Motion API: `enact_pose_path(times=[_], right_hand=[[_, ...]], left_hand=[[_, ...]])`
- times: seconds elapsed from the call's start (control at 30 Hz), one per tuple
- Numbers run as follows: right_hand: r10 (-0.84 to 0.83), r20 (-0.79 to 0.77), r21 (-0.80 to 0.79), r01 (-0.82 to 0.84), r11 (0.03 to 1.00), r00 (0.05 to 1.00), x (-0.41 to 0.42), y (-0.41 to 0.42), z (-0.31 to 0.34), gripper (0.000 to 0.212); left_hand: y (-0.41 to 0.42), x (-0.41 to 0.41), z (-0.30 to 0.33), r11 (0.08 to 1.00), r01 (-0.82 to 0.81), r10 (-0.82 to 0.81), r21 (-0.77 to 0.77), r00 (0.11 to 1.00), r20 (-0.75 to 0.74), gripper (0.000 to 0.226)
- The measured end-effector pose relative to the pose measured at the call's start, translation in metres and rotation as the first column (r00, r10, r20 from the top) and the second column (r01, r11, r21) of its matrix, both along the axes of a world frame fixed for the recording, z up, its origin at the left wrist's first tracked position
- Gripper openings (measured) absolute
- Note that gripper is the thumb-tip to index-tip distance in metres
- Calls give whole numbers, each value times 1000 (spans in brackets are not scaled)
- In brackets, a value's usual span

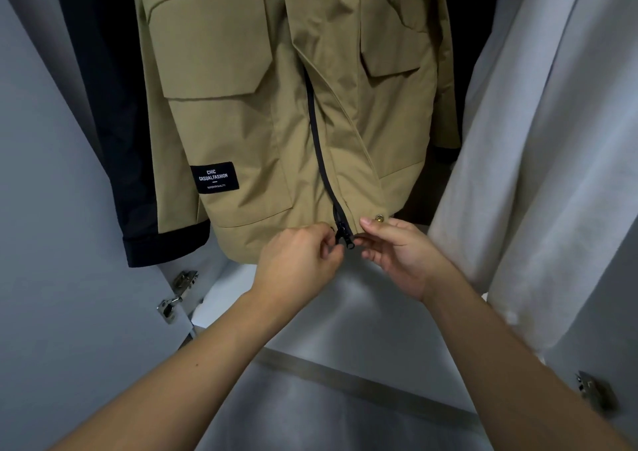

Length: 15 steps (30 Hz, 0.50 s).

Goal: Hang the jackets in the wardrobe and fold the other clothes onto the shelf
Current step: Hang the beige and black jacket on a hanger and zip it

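A khaki jacket [248, 112] with flap pockets, a black label and black cuffs hangs inside the wardrobe. Its black zipper [319, 146] runs down the front to the hem. My left hand [297, 260] pinches the hem just left of the zipper slider [347, 240]. My right hand [400, 250] pinches the hem on the slider's right side, below a brass snap [379, 216]. Both hands meet at the bottom of the zipper.
A dark garment [114, 105] hangs left of the jacket, a white garment [538, 174] to its right. Grey wardrobe doors [51, 243] stand open on both sides, with metal hinges [177, 295]. The wardrobe floor [345, 319] lies below my hands.
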State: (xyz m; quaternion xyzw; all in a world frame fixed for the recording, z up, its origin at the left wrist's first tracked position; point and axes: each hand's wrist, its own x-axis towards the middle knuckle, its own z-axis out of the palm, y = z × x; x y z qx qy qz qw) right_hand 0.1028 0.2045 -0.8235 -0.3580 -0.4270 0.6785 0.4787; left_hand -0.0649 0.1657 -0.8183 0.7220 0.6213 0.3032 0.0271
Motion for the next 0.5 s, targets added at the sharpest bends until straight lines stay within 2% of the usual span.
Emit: enact_pose_path(times=[0.1, 0.2, 0.33, 0.37, 0.5], right_hand=[[-5, 23, 11, 5, 1000, 1000, 2, 0, -2, 15], [-39, 25, 18, 39, 999, 999, 1, 0, -6, 3], [-70, -140, -4, 70, 998, 988, -10, -1, -13, 8], [-60, -139, 6, 61, 998, 989, -14, -1, -15, 10], [-53, 106, 152, 37, 988, 993, -26, 1, -17, 7]], left_hand=[[2, -2, 2, 1000, 1, -1, 27, 1000, -31, 9], [2, -9, 14, 994, 49, -41, 100, 996, -86, 16], [11, -16, 42, 983, 138, -101, 124, 959, -265, 22], [16, -15, 50, 983, 148, -106, 109, 941, -321, 22], [32, -8, 74, 972, 233, -183, 30, 828, -530, 21]])
